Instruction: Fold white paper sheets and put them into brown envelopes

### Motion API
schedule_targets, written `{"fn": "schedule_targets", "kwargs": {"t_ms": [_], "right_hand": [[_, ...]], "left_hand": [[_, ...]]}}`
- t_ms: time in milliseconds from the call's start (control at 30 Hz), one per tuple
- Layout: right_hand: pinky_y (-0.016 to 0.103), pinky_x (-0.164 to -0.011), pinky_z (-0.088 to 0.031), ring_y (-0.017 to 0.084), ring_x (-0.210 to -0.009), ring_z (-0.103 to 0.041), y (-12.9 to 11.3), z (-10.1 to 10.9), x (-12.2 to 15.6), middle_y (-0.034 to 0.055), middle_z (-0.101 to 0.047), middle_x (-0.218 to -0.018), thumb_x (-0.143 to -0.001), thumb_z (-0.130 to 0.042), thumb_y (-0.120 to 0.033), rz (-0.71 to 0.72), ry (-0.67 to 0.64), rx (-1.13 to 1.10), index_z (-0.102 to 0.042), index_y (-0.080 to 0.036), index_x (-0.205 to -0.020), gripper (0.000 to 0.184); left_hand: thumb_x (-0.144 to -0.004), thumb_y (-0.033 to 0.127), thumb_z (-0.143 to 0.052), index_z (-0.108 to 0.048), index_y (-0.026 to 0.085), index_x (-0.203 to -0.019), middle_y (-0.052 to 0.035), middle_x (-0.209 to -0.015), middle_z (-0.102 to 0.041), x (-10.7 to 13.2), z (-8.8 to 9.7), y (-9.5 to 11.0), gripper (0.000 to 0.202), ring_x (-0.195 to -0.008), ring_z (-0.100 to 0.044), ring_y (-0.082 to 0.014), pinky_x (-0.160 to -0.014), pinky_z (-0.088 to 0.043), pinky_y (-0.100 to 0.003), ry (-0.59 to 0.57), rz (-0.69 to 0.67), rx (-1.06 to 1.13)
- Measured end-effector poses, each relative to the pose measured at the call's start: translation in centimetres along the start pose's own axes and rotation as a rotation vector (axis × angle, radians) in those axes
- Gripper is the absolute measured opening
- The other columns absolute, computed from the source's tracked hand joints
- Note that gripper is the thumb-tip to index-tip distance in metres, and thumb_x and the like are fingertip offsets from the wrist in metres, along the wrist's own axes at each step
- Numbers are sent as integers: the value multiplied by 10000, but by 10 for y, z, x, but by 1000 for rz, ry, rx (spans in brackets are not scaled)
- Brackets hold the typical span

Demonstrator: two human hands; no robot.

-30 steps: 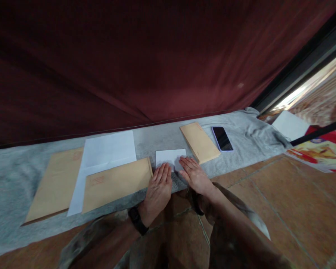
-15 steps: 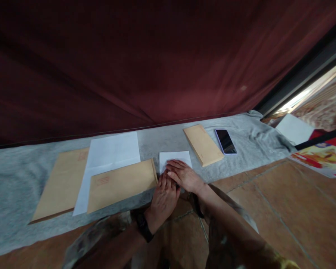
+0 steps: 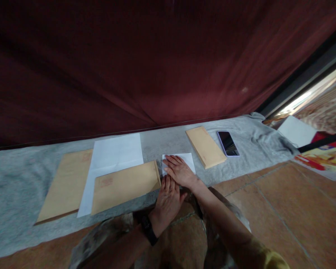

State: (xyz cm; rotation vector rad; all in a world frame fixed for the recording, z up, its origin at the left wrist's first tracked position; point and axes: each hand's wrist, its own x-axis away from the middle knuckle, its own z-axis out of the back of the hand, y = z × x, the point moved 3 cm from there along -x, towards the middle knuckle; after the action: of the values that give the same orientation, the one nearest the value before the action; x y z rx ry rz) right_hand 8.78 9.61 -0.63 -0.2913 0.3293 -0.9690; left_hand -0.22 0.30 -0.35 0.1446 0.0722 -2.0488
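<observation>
A small folded sheet of white paper [image 3: 189, 160] lies on the grey cloth, partly covered by my hands. My right hand [image 3: 179, 171] rests flat on it, fingers stretched out toward the left. Just below, my left hand [image 3: 169, 200] lies with its fingers out along the paper's near edge, its fingertips by the right hand's palm. Close to the left of both hands is a brown envelope [image 3: 126, 185], overlapping a larger white sheet [image 3: 117, 153]. Neither hand grips anything.
Another brown envelope [image 3: 65, 183] lies at the left, partly under the white sheet. To the right are a brown envelope stack [image 3: 205, 146] and a phone [image 3: 228, 144]. A dark red curtain [image 3: 156, 67] hangs behind the grey cloth [image 3: 14, 194]. Tiled floor [image 3: 268, 201] lies in front.
My right hand has slid left and away from me across the small paper, showing more of its right side. My left hand sits slightly lower. The whole view has shifted a little.
</observation>
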Motion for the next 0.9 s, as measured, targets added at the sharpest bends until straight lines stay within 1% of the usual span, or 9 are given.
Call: {"fn": "schedule_targets", "kwargs": {"t_ms": [100, 333, 467, 600, 700, 800, 900], "right_hand": [[462, -1215, -307, 234, -1453, -395, 1, -2, -7, 79, -476, -1546, -1070, -357, -419, -28, 21, -5, -549, -193, -1436, 470], [463, -1222, -296, 244, -1467, -374, 2, -4, -17, 87, -451, -1561, -1069, -369, -404, -85, 28, -12, -534, -175, -1450, 475], [464, -1220, -302, 238, -1470, -372, 3, -3, -15, 105, -436, -1569, -1070, -367, -405, -79, 47, -9, -506, -162, -1469, 488], [463, -1217, -316, 219, -1459, -392, 3, 1, -5, 99, -457, -1556, -1074, -344, -407, -26, 72, -34, -487, -177, -1483, 490], [459, -1213, -329, 217, -1445, -413, 2, 2, 8, 102, -482, -1538, -1072, -346, -409, 11, 63, -37, -517, -178, -1460, 482], [470, -1216, -324, 236, -1460, -391, 4, 3, 23, 109, -455, -1556, -1064, -378, -421, 24, 50, 2, -523, -172, -1456, 486], [486, -1213, -328, 261, -1481, -352, 12, 4, 35, 108, -411, -1584, -1050, -425, -418, -2, 63, 65, -496, -180, -1479, 496]], "left_hand": [[-931, 468, -579, -608, -22, -1298, -284, -1367, -597, 0, 1, -1, 613, -1323, -541, -374, -1122, -405, -500, -22, 3, 3], [-941, 441, -563, -586, -15, -1333, -286, -1407, -565, 0, 5, -1, 602, -1370, -497, -367, -1155, -368, -506, -40, 0, 41], [-919, 472, -597, -568, -52, -1338, -318, -1419, -537, 0, 5, -2, 671, -1382, -480, -384, -1180, -339, -500, -50, 15, 72], [-916, 514, -588, -537, -65, -1369, -328, -1452, -494, -2, 5, -5, 737, -1392, -467, -394, -1182, -343, -499, -50, 54, 57], [-908, 535, -591, -526, -74, -1378, -331, -1435, -508, -3, 6, -6, 772, -1385, -474, -399, -1177, -352, -508, -60, 78, 36], [-905, 535, -596, -515, -89, -1383, -333, -1415, -526, -4, 8, -3, 790, -1392, -467, -397, -1199, -321, -501, -57, 68, 15], [-912, 527, -591, -510, -109, -1376, -346, -1429, -501, -4, 9, -2, 791, -1405, -449, -397, -1212, -300, -489, -40, 67, 18]]}}
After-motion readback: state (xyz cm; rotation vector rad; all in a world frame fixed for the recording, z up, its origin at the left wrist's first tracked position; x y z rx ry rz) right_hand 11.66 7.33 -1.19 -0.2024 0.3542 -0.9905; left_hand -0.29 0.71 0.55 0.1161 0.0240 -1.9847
